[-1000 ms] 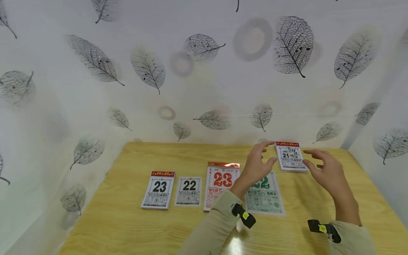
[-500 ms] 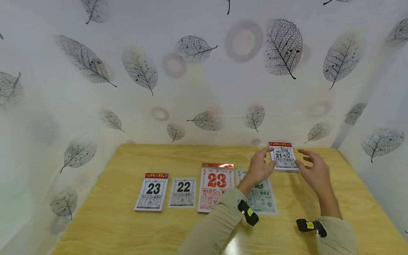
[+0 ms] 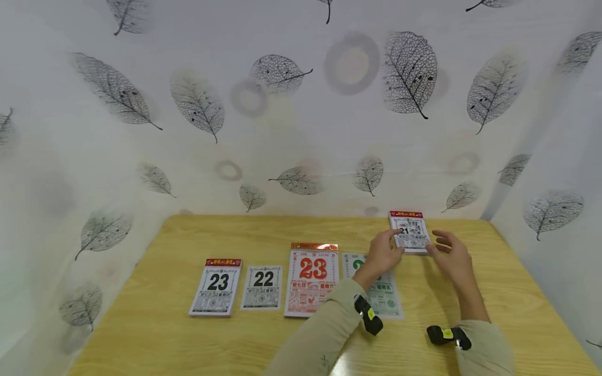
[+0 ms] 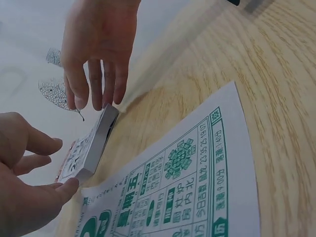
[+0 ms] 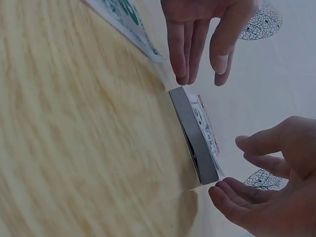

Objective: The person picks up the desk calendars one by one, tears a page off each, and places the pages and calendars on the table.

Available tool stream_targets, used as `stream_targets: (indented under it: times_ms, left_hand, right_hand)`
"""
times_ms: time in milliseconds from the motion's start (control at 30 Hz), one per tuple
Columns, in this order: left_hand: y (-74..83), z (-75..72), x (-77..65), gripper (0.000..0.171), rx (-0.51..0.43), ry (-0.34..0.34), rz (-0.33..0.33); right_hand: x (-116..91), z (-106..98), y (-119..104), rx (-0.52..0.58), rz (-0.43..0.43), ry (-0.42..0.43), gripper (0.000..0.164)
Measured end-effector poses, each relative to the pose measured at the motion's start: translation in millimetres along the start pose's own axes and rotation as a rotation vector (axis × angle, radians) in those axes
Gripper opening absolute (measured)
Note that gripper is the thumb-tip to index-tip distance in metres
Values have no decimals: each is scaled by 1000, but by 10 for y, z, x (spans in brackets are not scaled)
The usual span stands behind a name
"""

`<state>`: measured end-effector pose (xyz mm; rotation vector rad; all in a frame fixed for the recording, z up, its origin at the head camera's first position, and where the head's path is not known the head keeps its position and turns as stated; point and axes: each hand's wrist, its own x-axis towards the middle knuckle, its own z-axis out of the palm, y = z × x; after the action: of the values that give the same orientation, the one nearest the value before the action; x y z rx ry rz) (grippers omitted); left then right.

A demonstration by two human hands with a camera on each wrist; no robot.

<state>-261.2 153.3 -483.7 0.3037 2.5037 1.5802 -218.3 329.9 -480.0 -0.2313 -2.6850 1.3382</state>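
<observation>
A small tear-off calendar [image 3: 412,241] with a red header and the number 21 lies at the table's back right. My left hand [image 3: 382,257] is at its left side, index fingertip over the page edge. My right hand [image 3: 452,258] stands at the other side, thumb tip right at the lower right corner. Both hands have loosely bent fingers with thumbs apart. In the right wrist view, the calendar's thick paper block [image 5: 195,136] shows edge-on between the fingertips. A loose calendar sheet printed in green [image 4: 180,173] lies partly under my left forearm.
Left of the hands lie a larger calendar with a red 23 [image 3: 311,284], a loose sheet with a black 22 [image 3: 261,288] and a small calendar with a black 23 [image 3: 216,288]. A leaf-patterned wall covering [image 3: 301,125] rises behind the wooden table [image 3: 226,342].
Both hands have come down and closer to the sides of the calendar showing 21. The head view has turned slightly right, so everything sits further left.
</observation>
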Motion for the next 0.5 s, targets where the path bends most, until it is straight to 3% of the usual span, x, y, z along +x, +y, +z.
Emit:
stream_targets:
  times_ms: [200,367,500]
  left_hand:
    - [-39,58,41,48,-81,-4,-1]
    - [-82,72,45,41,-17,18,-19]
    - [-111,85,58,36,27,26,20]
  right_hand:
    - [23,-2,38,-8,45,-54,55]
    - [19,33,49,58,63,-69,55]
    - [31,39,57,48,81,-66,53]
